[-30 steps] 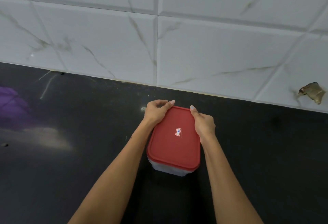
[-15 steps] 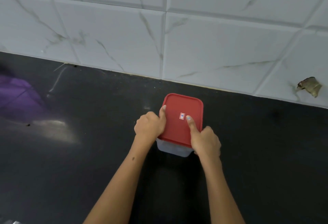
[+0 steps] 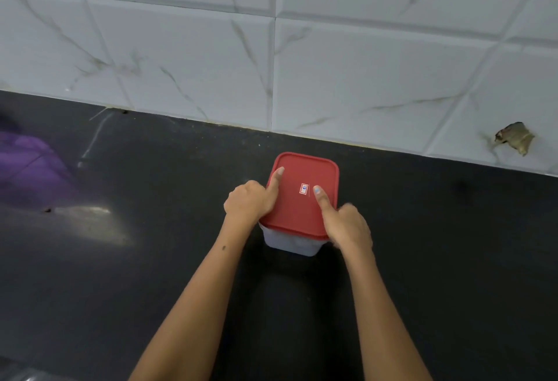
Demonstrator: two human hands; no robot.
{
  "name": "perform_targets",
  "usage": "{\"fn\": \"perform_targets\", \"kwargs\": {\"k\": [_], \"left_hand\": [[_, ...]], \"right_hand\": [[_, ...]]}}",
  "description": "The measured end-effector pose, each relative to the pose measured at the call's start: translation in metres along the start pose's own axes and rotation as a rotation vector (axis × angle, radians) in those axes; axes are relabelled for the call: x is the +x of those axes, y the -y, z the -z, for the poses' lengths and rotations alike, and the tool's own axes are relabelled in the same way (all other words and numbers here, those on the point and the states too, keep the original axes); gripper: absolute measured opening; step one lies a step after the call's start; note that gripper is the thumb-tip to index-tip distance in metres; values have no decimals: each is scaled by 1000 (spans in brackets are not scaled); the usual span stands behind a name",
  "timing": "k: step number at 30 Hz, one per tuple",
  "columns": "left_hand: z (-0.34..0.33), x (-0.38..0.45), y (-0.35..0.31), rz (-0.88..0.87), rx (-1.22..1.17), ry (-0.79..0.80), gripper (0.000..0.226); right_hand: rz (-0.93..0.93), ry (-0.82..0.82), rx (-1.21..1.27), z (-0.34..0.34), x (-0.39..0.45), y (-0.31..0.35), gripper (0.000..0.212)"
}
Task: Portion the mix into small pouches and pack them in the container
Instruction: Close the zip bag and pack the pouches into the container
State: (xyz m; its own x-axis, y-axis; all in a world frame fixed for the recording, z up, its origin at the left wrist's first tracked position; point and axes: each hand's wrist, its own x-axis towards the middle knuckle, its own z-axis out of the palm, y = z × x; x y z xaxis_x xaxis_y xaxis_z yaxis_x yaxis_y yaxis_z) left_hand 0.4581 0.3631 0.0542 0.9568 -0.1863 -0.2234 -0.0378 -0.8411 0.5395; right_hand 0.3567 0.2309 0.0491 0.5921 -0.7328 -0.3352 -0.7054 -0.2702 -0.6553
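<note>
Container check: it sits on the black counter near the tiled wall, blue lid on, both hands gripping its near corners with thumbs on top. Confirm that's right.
Not quite: the lid is red, not blue, as the head view shows. The rest holds: the container sits on the black counter near the tiled wall, lid on, with the left hand and right hand gripping its near corners, thumbs on top.

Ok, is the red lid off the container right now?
No, the red lid sits on the container, with the left hand and right hand gripping its sides, thumbs on top.
</note>
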Motion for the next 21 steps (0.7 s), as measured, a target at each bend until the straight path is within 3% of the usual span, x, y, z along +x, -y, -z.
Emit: {"fn": "perform_targets", "kwargs": {"k": [3,5,8,12,21], "left_hand": [[12,19,-11,23,-229,41,86],[13,34,-23,-5,-492,111,64],[9,50,-39,72,-739,264,54],[1,63,-44,115,-707,291,43],[-4,70,-45,118,-670,238,45]], "right_hand": [[17,-99,100,13,14,14,88],[71,-57,313,12,31,25,77],[10,42,510,2,54,37,62],[-54,32,524,-3,68,40,44],[-46,-52,456,-8,77,44,49]]}}
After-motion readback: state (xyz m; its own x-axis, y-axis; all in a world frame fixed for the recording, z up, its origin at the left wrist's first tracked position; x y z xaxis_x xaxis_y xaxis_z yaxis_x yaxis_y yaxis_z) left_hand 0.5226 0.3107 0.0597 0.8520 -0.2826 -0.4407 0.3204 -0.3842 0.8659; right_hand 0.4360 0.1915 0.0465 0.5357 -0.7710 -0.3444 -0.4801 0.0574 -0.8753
